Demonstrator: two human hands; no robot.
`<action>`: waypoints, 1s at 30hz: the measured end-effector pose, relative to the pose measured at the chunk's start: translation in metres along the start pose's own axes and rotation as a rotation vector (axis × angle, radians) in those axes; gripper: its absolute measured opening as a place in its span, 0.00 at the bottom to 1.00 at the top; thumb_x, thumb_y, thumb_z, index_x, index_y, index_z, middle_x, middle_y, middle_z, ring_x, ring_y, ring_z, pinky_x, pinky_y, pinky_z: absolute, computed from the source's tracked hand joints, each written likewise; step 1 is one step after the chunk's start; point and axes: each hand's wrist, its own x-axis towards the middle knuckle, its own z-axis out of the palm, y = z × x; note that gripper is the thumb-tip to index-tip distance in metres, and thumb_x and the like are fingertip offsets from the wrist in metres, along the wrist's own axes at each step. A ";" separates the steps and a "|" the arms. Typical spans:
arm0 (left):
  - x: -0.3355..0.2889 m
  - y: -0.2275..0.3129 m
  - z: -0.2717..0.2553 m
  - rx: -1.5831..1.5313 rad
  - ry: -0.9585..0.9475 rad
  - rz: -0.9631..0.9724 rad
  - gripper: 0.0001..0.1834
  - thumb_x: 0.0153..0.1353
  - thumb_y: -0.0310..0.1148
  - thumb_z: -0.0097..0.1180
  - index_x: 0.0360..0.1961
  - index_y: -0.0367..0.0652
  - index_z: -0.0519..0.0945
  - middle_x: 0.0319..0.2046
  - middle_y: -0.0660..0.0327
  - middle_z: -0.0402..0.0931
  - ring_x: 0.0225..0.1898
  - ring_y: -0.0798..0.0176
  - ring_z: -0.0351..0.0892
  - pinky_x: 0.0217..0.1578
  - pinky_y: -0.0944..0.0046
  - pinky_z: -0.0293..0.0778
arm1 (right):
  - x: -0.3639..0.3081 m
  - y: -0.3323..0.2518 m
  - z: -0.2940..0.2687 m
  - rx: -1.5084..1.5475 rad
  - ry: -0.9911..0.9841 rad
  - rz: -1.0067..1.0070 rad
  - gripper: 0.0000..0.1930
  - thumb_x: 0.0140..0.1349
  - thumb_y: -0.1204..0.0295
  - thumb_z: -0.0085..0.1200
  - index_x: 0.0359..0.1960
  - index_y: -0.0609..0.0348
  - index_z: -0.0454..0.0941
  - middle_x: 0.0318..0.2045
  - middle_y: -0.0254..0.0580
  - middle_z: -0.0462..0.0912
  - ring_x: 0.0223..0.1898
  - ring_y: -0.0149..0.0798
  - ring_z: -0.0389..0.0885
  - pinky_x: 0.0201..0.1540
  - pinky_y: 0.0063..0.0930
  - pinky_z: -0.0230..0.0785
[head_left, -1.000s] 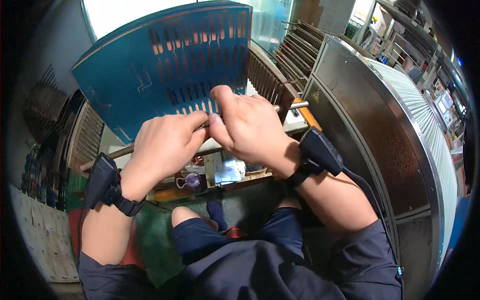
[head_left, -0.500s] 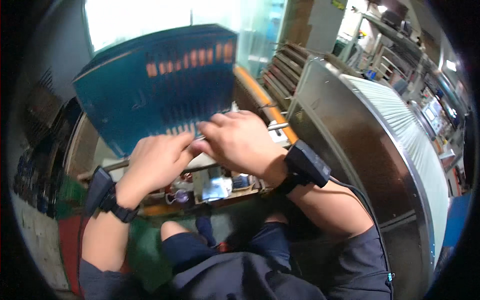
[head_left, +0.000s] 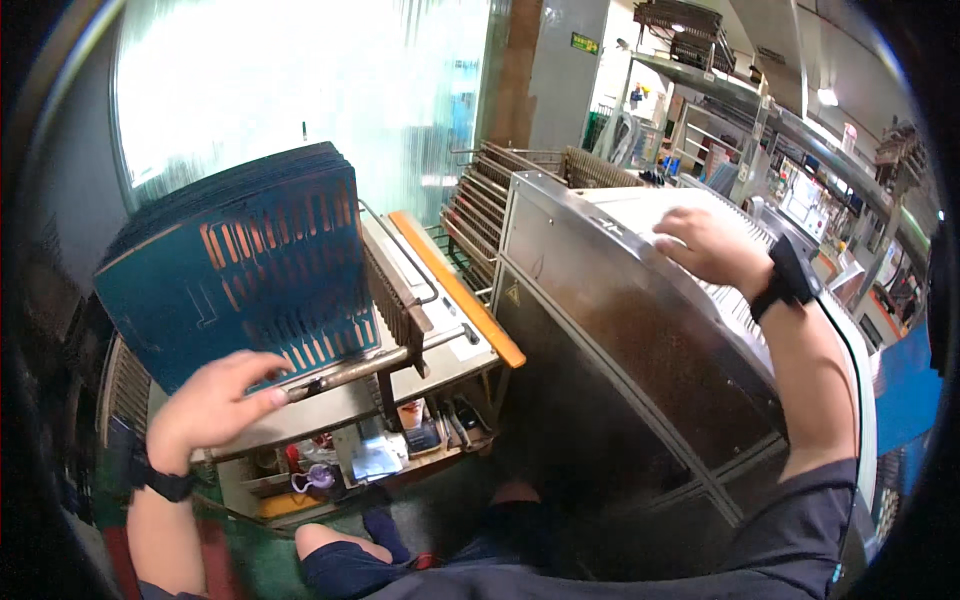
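Observation:
A thick stack of blue panels with rows of copper-coloured slots (head_left: 165,305) stands upright in a metal rack on a table. My left hand (head_left: 222,400) is beside the stack's lower edge, next to the rack's metal rod (head_left: 365,368). Its thumb and fingers are apart, and I see nothing between them. To the right, my right hand (head_left: 708,243) hovers over the metal edge of a long machine with a ribbed conveyor top (head_left: 612,232). Those fingers are loosely bent and parted, with nothing visible in them. Black devices are strapped to both wrists.
An orange bar (head_left: 460,290) lies along the table's right side. Below the tabletop, an open shelf (head_left: 340,465) holds small items, including a purple object (head_left: 318,478). Several slotted racks (head_left: 478,215) stand behind the table. The machine's steel side (head_left: 610,330) borders the right.
My hands, together at the front of the blue stack before, have come apart. The right one has swung right over the machine; the view has turned right too.

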 end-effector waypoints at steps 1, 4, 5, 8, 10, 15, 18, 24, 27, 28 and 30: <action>-0.003 -0.013 -0.002 0.080 0.083 0.035 0.21 0.66 0.42 0.60 0.53 0.39 0.81 0.47 0.47 0.81 0.52 0.43 0.81 0.54 0.50 0.75 | -0.011 0.003 0.000 0.091 -0.033 0.008 0.23 0.73 0.54 0.49 0.57 0.61 0.79 0.58 0.53 0.80 0.61 0.55 0.76 0.66 0.45 0.68; 0.016 -0.047 0.008 0.255 0.217 -0.043 0.19 0.63 0.38 0.62 0.51 0.38 0.81 0.47 0.46 0.80 0.52 0.43 0.80 0.54 0.49 0.74 | -0.026 0.007 0.036 0.431 0.092 0.075 0.32 0.74 0.47 0.48 0.67 0.61 0.72 0.66 0.57 0.72 0.70 0.56 0.67 0.73 0.45 0.57; 0.018 -0.055 0.017 0.300 0.238 -0.075 0.19 0.63 0.37 0.62 0.51 0.38 0.81 0.46 0.45 0.81 0.51 0.42 0.81 0.52 0.49 0.75 | -0.022 0.006 0.054 0.547 0.122 0.080 0.35 0.73 0.46 0.48 0.69 0.62 0.69 0.68 0.57 0.70 0.72 0.55 0.64 0.74 0.45 0.55; 0.029 -0.058 0.024 0.040 -0.095 -0.220 0.18 0.63 0.35 0.63 0.51 0.38 0.81 0.43 0.46 0.83 0.47 0.41 0.82 0.50 0.50 0.77 | -0.002 -0.007 0.064 0.567 0.012 -0.018 0.37 0.72 0.44 0.50 0.70 0.63 0.66 0.70 0.58 0.66 0.73 0.56 0.62 0.75 0.45 0.53; 0.028 -0.063 0.032 0.079 0.002 -0.169 0.17 0.63 0.35 0.62 0.51 0.38 0.81 0.43 0.45 0.83 0.46 0.40 0.83 0.48 0.51 0.78 | 0.012 -0.010 0.068 0.508 0.004 -0.064 0.37 0.70 0.47 0.53 0.70 0.64 0.65 0.71 0.58 0.66 0.73 0.56 0.62 0.76 0.44 0.53; 0.043 -0.076 0.045 0.084 -0.007 -0.171 0.18 0.65 0.36 0.60 0.51 0.34 0.80 0.43 0.43 0.83 0.47 0.40 0.83 0.49 0.52 0.78 | 0.026 -0.012 0.075 0.365 -0.031 -0.102 0.38 0.68 0.47 0.55 0.70 0.64 0.65 0.71 0.59 0.66 0.73 0.57 0.62 0.76 0.44 0.52; 0.047 -0.078 0.047 0.053 -0.072 -0.265 0.18 0.66 0.36 0.60 0.53 0.35 0.79 0.42 0.44 0.83 0.45 0.45 0.84 0.48 0.54 0.77 | 0.051 -0.012 0.082 0.368 0.024 -0.107 0.36 0.68 0.48 0.56 0.66 0.65 0.69 0.66 0.58 0.70 0.70 0.55 0.67 0.73 0.43 0.56; 0.049 -0.085 0.053 0.027 -0.063 -0.255 0.18 0.68 0.35 0.59 0.55 0.36 0.78 0.42 0.48 0.83 0.41 0.57 0.82 0.45 0.58 0.76 | 0.069 -0.008 0.100 0.502 0.188 -0.059 0.24 0.71 0.55 0.53 0.54 0.66 0.78 0.55 0.51 0.80 0.61 0.47 0.77 0.66 0.37 0.64; 0.051 -0.079 0.051 0.009 -0.061 -0.293 0.19 0.69 0.36 0.59 0.55 0.37 0.78 0.40 0.52 0.82 0.39 0.62 0.79 0.44 0.60 0.76 | 0.072 -0.008 0.104 0.441 0.214 -0.063 0.25 0.71 0.54 0.53 0.53 0.67 0.78 0.53 0.52 0.81 0.58 0.49 0.79 0.64 0.38 0.67; 0.051 -0.076 0.050 -0.001 -0.078 -0.336 0.19 0.69 0.36 0.59 0.56 0.38 0.77 0.39 0.53 0.81 0.38 0.63 0.78 0.43 0.61 0.75 | 0.072 -0.011 0.104 0.412 0.228 -0.060 0.24 0.70 0.55 0.53 0.52 0.67 0.79 0.52 0.52 0.81 0.56 0.52 0.80 0.62 0.40 0.68; 0.051 -0.069 0.049 -0.001 -0.079 -0.343 0.18 0.68 0.35 0.59 0.55 0.37 0.78 0.41 0.49 0.82 0.41 0.56 0.81 0.45 0.58 0.76 | 0.073 -0.013 0.102 0.382 0.235 -0.053 0.23 0.69 0.57 0.53 0.52 0.66 0.79 0.52 0.53 0.81 0.55 0.52 0.80 0.61 0.40 0.69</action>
